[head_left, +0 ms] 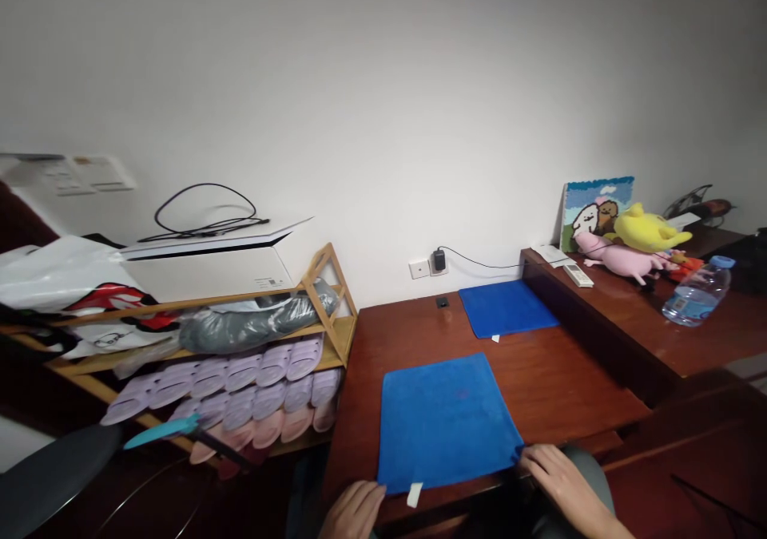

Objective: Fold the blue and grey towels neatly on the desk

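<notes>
Blue microfibre towel [447, 423] lies flat on the reddish wooden table [413, 327], near its front edge. The left hand [355, 509] has its fingers bent and close together at the near left corner; the right hand [551, 471] has its fingertips at the near right corner. Fingers are drawn in rather than spread, but whether either hand pinches the fabric cannot be told.

Caution: unequal tension between the two corners could skew the towel or raise a crease. A loose hold could let one corner slip free. The white label [414, 494] projects from the near edge — it could fold under if that edge were dragged.

Farther out, a second blue towel [506, 309] lies beside the raised desk [635, 315]. The charger cable [479, 263] sags between the wall socket [439, 262] and that desk — a high lift there could snag it.
</notes>
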Demonstrator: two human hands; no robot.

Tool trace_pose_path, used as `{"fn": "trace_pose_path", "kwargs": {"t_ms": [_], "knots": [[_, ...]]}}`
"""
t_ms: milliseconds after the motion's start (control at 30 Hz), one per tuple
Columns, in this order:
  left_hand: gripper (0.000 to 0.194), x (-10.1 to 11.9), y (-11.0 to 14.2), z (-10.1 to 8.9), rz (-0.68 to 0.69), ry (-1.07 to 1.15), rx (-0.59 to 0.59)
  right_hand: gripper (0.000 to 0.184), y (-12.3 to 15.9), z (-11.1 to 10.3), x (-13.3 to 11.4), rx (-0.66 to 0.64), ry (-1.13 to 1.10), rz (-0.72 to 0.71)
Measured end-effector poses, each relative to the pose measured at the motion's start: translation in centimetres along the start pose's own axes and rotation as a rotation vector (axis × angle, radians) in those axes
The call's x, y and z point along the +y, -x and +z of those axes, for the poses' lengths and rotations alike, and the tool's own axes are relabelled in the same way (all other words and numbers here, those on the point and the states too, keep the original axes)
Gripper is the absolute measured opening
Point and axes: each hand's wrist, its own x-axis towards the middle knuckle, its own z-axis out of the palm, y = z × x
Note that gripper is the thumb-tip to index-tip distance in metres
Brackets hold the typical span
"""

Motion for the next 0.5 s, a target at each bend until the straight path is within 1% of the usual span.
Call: {"fn": "trace_pose_path", "kwargs": {"t_ms": [33, 100, 167, 233, 300, 400, 467, 500], "knots": [[0.044, 0.0, -0.9, -0.8, -0.036, 0.018, 0.026, 0.045, -0.3, -1.0, 0.2, 0.008, 0.04, -0.03], [0.033, -0.2, -3.5, -3.0, -0.148, 0.08, 0.087, 0.042, -1.2, -3.7, 0.7, 0.04, 0.135, -0.084], [0.024, -0.5, -6.9, -6.0, -0.258, 0.156, 0.134, 0.046, -2.7, -7.2, 1.5, 0.082, 0.217, -0.108], [0.022, -1.0, -10.6, -9.4, -0.294, 0.222, 0.148, 0.052, -4.5, -11.3, 2.1, 0.12, 0.255, -0.105], [0.021, -1.5, -13.7, -12.8, -0.271, 0.265, 0.127, 0.055, -6.1, -15.4, 2.3, 0.155, 0.255, -0.097], [0.02, -1.8, -17.0, -17.4, -0.181, 0.284, 0.011, 0.058, -7.3, -20.8, 1.7, 0.164, 0.225, -0.084], [0.021, -1.5, -18.3, -19.6, -0.107, 0.282, -0.091, 0.057, -7.2, -23.4, 1.0, 0.149, 0.209, -0.079], [0.022, -1.2, -18.8, -20.4, -0.073, 0.283, -0.135, 0.054, -7.0, -24.2, 0.7, 0.148, 0.206, -0.078]]}}
